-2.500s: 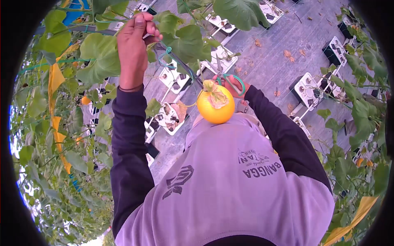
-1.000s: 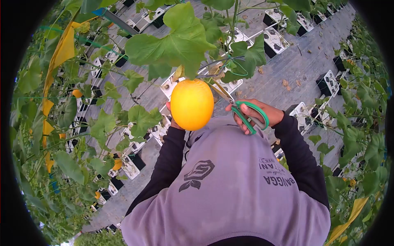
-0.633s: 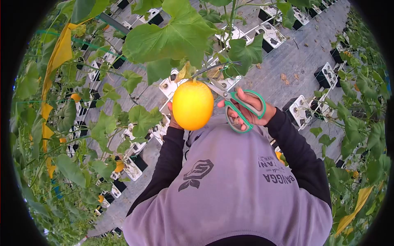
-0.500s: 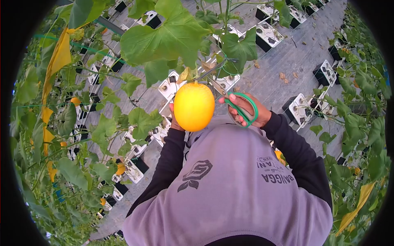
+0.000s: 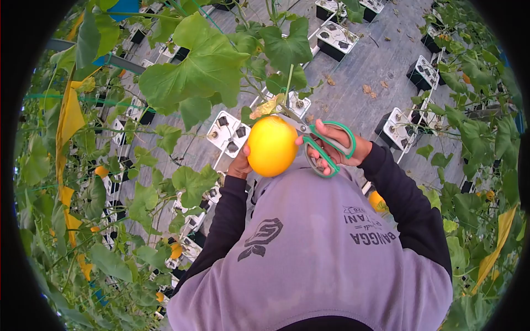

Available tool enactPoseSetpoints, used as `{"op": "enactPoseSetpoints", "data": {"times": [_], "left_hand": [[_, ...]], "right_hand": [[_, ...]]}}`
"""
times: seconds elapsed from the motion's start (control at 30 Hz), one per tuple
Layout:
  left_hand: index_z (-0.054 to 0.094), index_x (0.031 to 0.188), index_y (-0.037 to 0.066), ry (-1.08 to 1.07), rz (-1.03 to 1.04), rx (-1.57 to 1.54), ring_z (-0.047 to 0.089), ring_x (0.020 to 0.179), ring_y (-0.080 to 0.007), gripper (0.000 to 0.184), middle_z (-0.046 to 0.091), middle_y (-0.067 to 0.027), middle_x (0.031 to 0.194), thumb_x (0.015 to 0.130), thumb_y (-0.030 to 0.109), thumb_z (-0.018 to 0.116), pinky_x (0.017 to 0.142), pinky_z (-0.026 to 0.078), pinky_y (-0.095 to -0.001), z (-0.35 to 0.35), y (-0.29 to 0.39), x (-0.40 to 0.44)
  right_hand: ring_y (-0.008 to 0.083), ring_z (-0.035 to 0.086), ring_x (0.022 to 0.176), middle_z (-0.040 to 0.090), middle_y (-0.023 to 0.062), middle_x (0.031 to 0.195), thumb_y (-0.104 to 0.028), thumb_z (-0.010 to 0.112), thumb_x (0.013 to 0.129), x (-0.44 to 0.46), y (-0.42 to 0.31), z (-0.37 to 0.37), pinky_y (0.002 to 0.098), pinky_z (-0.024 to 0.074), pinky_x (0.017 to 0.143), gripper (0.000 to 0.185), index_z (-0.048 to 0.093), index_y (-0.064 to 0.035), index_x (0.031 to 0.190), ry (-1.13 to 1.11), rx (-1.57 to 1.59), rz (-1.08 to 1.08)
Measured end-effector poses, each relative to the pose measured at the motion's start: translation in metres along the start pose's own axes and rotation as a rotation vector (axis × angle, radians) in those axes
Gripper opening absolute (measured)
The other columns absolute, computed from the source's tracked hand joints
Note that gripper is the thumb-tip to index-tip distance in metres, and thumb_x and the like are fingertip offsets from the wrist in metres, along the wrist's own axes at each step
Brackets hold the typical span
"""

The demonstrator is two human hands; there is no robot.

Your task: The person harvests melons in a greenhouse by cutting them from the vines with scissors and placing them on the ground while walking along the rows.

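Note:
A round yellow melon [image 5: 272,147] rests in my left hand [image 5: 240,164], whose fingers curl behind its left side and are partly hidden. My right hand [image 5: 345,148] grips green-handled scissors [image 5: 302,128] through the loops, with the handles spread apart. The blades point up and left and lie close over the melon's top, near its stem; I cannot make out whether they touch the stem. Beside the blades hangs a withered yellowish leaf [image 5: 267,107], and a large green leaf [image 5: 196,69] spreads to the upper left.
White-topped planter boxes [image 5: 228,132] stand in rows on grey ground sheeting [image 5: 361,74]. Leafy vines with other yellow melons [image 5: 377,201] rise on both sides. Yellow strips [image 5: 68,127] hang at the left, and green strings [image 5: 118,101] cross there.
The scissors' handles have spread wider and the blades have come closer to the melon's top. The melon has shifted slightly right and tilted. The view has turned a little.

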State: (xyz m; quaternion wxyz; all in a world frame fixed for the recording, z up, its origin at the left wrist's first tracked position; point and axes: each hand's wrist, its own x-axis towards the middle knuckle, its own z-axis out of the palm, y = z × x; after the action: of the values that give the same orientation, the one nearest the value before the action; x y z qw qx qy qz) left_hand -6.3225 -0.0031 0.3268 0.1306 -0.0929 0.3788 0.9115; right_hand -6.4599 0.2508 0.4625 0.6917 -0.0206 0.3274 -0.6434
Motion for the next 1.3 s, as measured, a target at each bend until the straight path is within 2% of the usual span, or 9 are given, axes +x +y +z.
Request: {"op": "enactPoseSetpoints", "data": {"times": [0.17,0.4,0.5,0.67,0.7,0.9,0.97,1.07,1.3], "left_hand": [[0.025,0.135,0.003,-0.108,-0.028,0.123,0.041,0.118,-0.0212,0.098,0.040,-0.0105,0.129,0.064,0.051,0.072,0.097,0.036,-0.0333,0.000,0.000,0.024],[0.026,0.135,0.003,-0.216,-0.185,0.163,0.041,0.118,-0.0200,0.099,0.040,-0.0094,0.129,0.062,0.053,0.072,0.097,0.036,-0.0327,-0.008,-0.010,0.054],[0.027,0.134,0.003,-0.305,-0.304,0.254,0.041,0.117,-0.0198,0.100,0.041,-0.0091,0.127,0.061,0.053,0.073,0.097,0.035,-0.0325,-0.003,-0.009,0.070],[0.028,0.134,0.003,-0.464,-0.448,0.354,0.041,0.118,-0.0199,0.101,0.042,-0.0096,0.127,0.059,0.052,0.075,0.097,0.034,-0.0328,0.015,-0.018,0.106],[0.028,0.134,0.003,-0.477,-0.493,0.365,0.042,0.117,-0.0199,0.101,0.042,-0.0096,0.127,0.059,0.051,0.075,0.097,0.035,-0.0325,0.015,-0.023,0.114],[0.026,0.134,0.001,-0.527,-0.614,0.478,0.043,0.116,-0.0204,0.101,0.043,-0.0102,0.126,0.060,0.050,0.074,0.096,0.036,-0.0327,0.042,-0.039,0.163],[0.027,0.133,0.001,-0.569,-0.618,0.475,0.047,0.112,-0.0206,0.100,0.043,-0.0105,0.125,0.060,0.052,0.074,0.092,0.040,-0.0334,0.061,-0.049,0.181],[0.035,0.129,0.001,-0.570,-0.795,0.434,0.052,0.107,-0.0218,0.094,0.049,-0.0112,0.122,0.063,0.059,0.068,0.089,0.044,-0.0367,0.024,-0.068,0.223],[0.026,0.136,0.006,-0.925,-1.415,0.371,0.049,0.111,-0.0259,0.087,0.047,-0.0123,0.125,0.076,0.067,0.043,0.095,0.040,-0.0409,0.093,-0.131,0.289]], "right_hand": [[0.0092,0.049,0.044,0.048,0.0013,0.062,-0.046,0.049,0.087,0.013,0.027,0.008,0.0241,0.0426,0.039,0.047,0.048,-0.0036,0.108,0.260,0.060,-0.203],[0.0100,0.057,0.060,0.059,0.0071,0.082,-0.009,0.066,0.078,-0.004,0.000,-0.015,0.0245,0.0494,0.052,0.042,0.043,-0.0020,0.113,0.882,-0.410,-0.849],[0.0108,0.060,0.076,0.064,0.0100,0.089,-0.009,0.069,0.075,-0.016,-0.007,-0.054,0.0238,0.0502,0.063,0.043,0.046,-0.0011,0.110,1.078,-0.551,-0.880],[0.0112,0.062,0.074,0.064,0.0092,0.079,-0.010,0.071,0.071,-0.054,0.016,-0.082,0.0258,0.0482,0.067,0.040,0.050,0.0007,0.104,1.264,-0.835,-0.783],[0.0283,0.063,0.087,0.063,0.0164,0.089,-0.020,0.074,0.064,-0.066,0.020,-0.083,0.0364,0.0480,0.076,0.048,0.054,-0.0029,0.104,1.389,-0.916,-0.661],[0.0309,0.060,0.086,0.063,0.0156,0.086,-0.024,0.075,0.060,-0.134,0.054,-0.114,0.0392,0.0461,0.071,0.048,0.057,-0.0056,0.101,1.354,-1.126,-0.397],[0.0262,0.062,0.075,0.064,0.0131,0.081,-0.022,0.074,0.060,-0.148,0.071,-0.119,0.0358,0.0470,0.067,0.050,0.055,-0.0033,0.102,1.313,-1.074,-0.395],[0.0140,0.062,0.061,0.064,0.0097,0.075,-0.006,0.068,0.067,-0.152,0.090,-0.090,0.0262,0.0474,0.053,0.041,0.051,0.0006,0.104,1.056,-0.267,-0.643],[0.0103,0.055,0.065,0.055,0.0056,0.077,-0.004,0.057,0.077,-0.096,0.175,-0.005,0.0225,0.0466,0.059,0.033,0.046,0.0000,0.108,1.195,0.546,-1.268]]}}
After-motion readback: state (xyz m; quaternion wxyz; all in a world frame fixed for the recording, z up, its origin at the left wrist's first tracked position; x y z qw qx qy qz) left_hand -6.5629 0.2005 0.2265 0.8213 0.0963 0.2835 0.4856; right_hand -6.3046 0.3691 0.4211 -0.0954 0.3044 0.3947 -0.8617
